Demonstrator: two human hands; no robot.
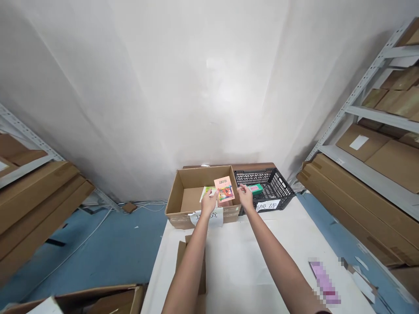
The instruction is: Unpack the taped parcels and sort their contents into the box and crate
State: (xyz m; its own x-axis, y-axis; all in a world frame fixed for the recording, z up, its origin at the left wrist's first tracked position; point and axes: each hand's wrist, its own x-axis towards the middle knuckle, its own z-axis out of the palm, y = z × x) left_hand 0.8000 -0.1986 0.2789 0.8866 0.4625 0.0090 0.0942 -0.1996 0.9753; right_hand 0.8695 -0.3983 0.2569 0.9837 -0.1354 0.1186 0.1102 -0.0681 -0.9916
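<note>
Pinching a pink booklet (224, 191) over the carton (179, 220) at the far edge of the surface (229, 253), the left hand (208, 204) has narrow fingers; the right hand (246, 198), I can't tell.

Smooth-looking printed paper fronts a pink booklet (224, 188) at the left hand (208, 204), above a matt cardboard box (179, 221), while a plastic crate (283, 188) (its lattice faintly glossy) stands beside the right hand (246, 199).
</note>
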